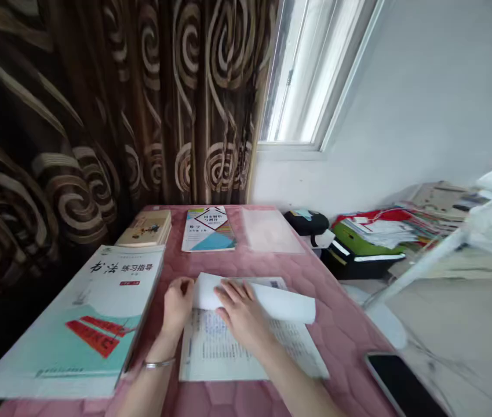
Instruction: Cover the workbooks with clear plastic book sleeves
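A printed booklet point(246, 353) lies on the pink table cover in front of me, its page full of text and some blue handwriting. Across its upper part lies a folded white paper point(284, 304), slanting down to the right. My left hand point(179, 302), a bracelet on its wrist, is closed at the paper's left edge and seems to pinch it; its fingertips are partly hidden. Flat on the paper rests my right hand point(242, 313), fingers stretched out and slightly spread.
A thick stack of large books point(110, 301) stands at the left, with smaller books point(145, 227) behind it. Farther back lie a maths workbook point(209, 229) and a pale sheet point(270, 230). A phone point(402, 382) is at the right edge; bags and papers point(367, 240) lie beyond.
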Demonstrator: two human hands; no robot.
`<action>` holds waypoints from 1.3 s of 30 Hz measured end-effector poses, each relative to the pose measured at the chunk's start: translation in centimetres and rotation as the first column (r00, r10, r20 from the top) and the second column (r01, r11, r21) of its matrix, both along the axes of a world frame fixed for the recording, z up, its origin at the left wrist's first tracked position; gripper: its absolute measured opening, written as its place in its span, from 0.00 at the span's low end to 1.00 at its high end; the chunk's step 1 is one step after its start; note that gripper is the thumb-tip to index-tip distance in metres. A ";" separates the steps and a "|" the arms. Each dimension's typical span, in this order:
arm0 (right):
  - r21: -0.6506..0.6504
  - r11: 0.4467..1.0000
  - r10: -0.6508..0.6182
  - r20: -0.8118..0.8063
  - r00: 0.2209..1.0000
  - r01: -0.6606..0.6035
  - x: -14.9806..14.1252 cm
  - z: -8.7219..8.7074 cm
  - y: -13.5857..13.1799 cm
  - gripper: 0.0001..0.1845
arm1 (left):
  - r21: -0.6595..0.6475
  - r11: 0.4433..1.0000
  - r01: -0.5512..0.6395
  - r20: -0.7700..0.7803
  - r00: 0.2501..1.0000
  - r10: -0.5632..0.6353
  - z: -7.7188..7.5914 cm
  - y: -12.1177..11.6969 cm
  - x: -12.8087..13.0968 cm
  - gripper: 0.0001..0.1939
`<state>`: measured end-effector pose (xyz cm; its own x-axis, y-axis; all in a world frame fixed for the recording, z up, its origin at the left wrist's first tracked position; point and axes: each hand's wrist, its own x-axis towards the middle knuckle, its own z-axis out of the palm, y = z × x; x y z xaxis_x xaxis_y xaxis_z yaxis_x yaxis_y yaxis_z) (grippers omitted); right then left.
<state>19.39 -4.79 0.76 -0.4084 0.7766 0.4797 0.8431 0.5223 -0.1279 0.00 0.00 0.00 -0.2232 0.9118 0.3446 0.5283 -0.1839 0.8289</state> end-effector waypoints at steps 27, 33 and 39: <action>0.195 0.978 -0.055 -0.077 0.996 0.069 -0.1 -0.1 0.2 0.21 | -0.140 0.984 0.111 0.553 0.833 -0.016 4.3 7.0 2.3 0.10; 0.157 0.987 -0.019 -0.014 1.000 0.021 -0.4 -0.2 -0.1 0.21 | -0.043 0.979 0.198 0.603 0.787 -0.132 2.3 2.8 1.5 0.27; 0.132 0.991 -0.029 -0.004 1.000 0.029 -0.5 -0.8 -0.1 0.21 | -0.050 0.973 0.224 0.632 0.762 -0.143 1.4 0.6 0.8 0.32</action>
<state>18.87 -4.88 0.01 -0.3858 0.7179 0.5794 0.8578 0.5104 -0.0612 0.77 0.58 1.44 -0.1755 0.9812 0.0801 -0.1426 -0.1059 0.9841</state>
